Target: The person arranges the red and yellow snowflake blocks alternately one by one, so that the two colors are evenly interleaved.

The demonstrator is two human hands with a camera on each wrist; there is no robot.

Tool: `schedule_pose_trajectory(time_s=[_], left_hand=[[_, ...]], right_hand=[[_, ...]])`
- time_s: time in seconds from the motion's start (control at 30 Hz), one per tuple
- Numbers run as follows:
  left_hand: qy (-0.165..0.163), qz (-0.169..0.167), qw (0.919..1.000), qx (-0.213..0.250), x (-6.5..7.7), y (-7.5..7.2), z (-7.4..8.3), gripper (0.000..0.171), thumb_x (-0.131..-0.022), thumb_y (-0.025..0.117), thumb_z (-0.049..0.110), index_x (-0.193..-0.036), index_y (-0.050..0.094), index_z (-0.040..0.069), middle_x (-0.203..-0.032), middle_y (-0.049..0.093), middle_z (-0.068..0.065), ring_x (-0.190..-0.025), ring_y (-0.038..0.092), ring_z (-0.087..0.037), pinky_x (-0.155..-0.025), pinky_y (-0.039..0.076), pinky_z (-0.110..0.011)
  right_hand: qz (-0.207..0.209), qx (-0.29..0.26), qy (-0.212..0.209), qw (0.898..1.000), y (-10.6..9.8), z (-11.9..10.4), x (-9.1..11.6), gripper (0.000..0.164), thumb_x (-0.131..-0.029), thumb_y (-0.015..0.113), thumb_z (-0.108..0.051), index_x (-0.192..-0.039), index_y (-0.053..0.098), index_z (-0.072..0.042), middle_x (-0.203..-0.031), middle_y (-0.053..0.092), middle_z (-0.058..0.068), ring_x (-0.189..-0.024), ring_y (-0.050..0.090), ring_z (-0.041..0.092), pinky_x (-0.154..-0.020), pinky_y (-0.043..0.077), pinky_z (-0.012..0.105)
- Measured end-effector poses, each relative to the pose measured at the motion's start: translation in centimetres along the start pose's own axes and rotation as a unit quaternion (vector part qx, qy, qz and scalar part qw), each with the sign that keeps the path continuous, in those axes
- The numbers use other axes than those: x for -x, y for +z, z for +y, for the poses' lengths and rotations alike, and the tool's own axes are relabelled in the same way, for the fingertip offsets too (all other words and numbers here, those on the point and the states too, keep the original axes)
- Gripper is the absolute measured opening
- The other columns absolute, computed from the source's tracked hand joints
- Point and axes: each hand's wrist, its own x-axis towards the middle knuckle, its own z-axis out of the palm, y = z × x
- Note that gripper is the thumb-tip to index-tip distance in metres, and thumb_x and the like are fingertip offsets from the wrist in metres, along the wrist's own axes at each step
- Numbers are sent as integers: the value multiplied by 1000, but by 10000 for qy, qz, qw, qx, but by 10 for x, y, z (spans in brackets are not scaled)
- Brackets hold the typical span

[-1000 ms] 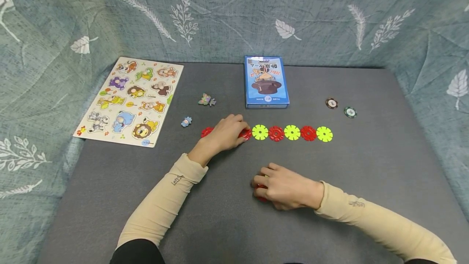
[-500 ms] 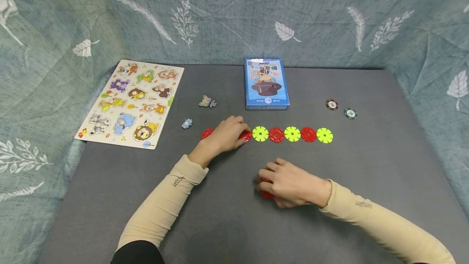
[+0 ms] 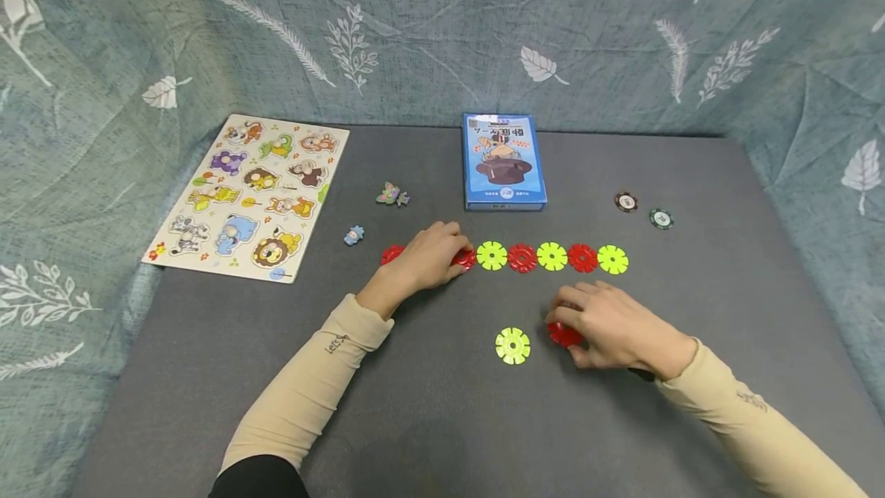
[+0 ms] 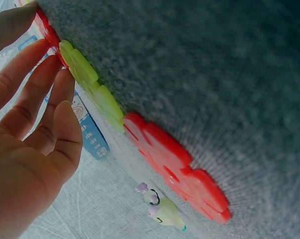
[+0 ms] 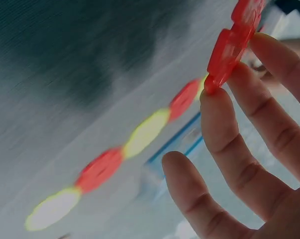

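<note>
Red and yellow-green notched plastic discs lie in a straight row across the table. My left hand [image 3: 432, 253] pinches a red interlocking disc [image 3: 463, 258] in that row, and covers part of the row. In the left wrist view, a yellow-green disc [image 4: 92, 85] and the leftmost red disc [image 4: 175, 167] lie beside the fingers. My right hand [image 3: 611, 325], nearer the front, grips another red interlocking disc [image 3: 565, 333], which appears raised and tilted in the right wrist view. A single yellow-green disc [image 3: 512, 346] lies flat to the left of my right hand.
A blue card-game box [image 3: 505, 164] stands behind the row. An animal puzzle board [image 3: 245, 198] lies at the left. Two small figures, one blue [image 3: 354, 235] and one winged [image 3: 392, 194], sit between. Two poker chips [image 3: 626, 201] lie at the right.
My right hand has moved right and slightly away from me with the red disc, uncovering the yellow-green disc on the table. My left hand has stayed on the row.
</note>
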Motion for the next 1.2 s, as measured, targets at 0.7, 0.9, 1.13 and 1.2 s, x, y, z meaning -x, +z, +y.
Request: schedule_pose_trajectory(time_s=[0.7, 0.9, 1.13, 1.2], left_hand=[[-16, 23, 10000, -53, 0, -2, -1, 33, -88, 70, 21, -119, 68, 9, -108, 61, -10, -98, 55, -25, -84, 49, -40], [-11, 4, 10000, 4, 0, 0, -1, 33, -89, 70, 21, -119, 68, 8, -107, 61, -10, -98, 54, -25, -84, 48, -40], [-1, -2, 10000, -13, -1, -1, 0, 33, -89, 70, 21, -119, 68, 9, -108, 61, -10, -98, 54, -25, -84, 49, -40], [-4, -17, 10000, 1, -1, -1, 0, 33, -89, 69, 21, -119, 68, 9, -108, 61, -9, -98, 54, -25, -84, 49, -40]], right_hand=[[-1033, -44, 2692, 9575, -15, 98, 60, 43, -64, 80, -18, -105, 70, -9, -96, 60, 8, -73, 57, 22, -62, 49, 44], [-1033, -121, 2752, 9557, -11, 111, 56, 43, -65, 79, -18, -106, 70, -9, -99, 61, 9, -75, 59, 23, -65, 50, 45], [-1341, -250, 2969, 9451, -13, 121, 47, 46, -69, 78, -17, -112, 69, -7, -112, 62, 14, -87, 61, 28, -74, 50, 49], [-1387, -319, 2998, 9433, -13, 122, 46, 45, -69, 78, -17, -112, 69, -6, -112, 62, 15, -89, 61, 29, -76, 50, 49]])
